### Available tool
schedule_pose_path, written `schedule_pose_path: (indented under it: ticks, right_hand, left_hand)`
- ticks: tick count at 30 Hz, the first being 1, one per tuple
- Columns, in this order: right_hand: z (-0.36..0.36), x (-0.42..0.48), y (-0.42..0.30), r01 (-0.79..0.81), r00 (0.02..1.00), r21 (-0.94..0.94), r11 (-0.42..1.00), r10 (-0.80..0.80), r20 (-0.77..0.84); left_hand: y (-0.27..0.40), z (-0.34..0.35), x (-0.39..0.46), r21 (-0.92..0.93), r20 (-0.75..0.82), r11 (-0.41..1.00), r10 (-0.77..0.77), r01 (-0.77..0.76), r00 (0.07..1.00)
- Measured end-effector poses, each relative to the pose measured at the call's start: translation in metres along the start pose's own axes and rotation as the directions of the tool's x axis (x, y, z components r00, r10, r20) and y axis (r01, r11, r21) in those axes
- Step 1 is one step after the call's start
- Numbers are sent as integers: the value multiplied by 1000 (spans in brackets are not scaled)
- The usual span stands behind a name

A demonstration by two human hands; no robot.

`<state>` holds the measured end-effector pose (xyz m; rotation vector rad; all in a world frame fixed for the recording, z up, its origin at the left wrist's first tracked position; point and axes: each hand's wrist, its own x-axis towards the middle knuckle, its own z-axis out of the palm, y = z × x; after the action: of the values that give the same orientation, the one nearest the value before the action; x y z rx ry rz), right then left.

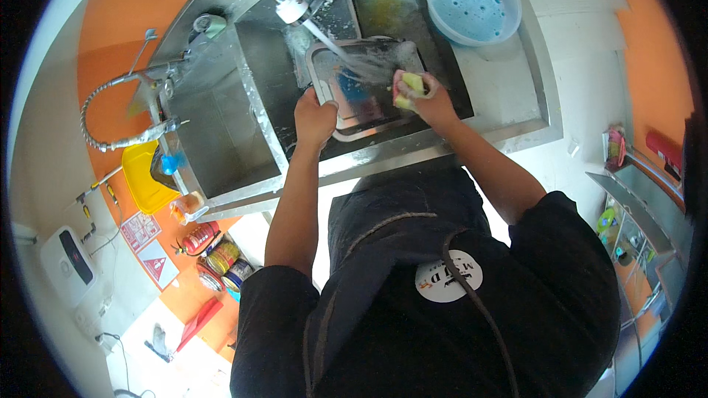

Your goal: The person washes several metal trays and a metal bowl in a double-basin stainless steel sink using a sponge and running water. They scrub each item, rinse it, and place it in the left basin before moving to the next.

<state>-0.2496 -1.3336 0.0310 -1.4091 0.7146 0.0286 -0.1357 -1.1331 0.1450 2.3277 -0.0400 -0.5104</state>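
Observation:
My left hand (316, 120) grips the left rim of a rectangular metal tray (362, 113), holding it tilted over the sink basin. Wet foam spreads across the tray's upper part, where water runs from a white faucet head (292, 9) on a flexible hose. In my right hand (434, 104) is a yellow and pink sponge (410, 84), at the right side of the tray. Suds cling to those fingers. Whether the sponge touches the tray is hard to tell. Behind, a second metal pan (334, 3) leans in the same basin.
A translucent plastic tub (474, 3) of bluish soapy water stands on the right drainboard (500, 80). The left basin (227, 143) lies beyond a metal divider (259, 97). A hose faucet (138, 74) and a yellow plastic basin (141, 177) are at the far left.

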Motion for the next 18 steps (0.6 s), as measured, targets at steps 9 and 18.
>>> schedule_pose_path:
  ticks: [9, 18]
  right_hand:
    - [193, -45, -30, 586, 811, -282, 760, -551, 199]
    - [268, -19, -55, 415, 910, -446, 793, -347, 229]
  left_hand:
    - [-35, -47, -79, -313, -177, 949, -88, 28, 980]
    - [-93, -106, -124, -436, -417, 867, 45, -243, 908]
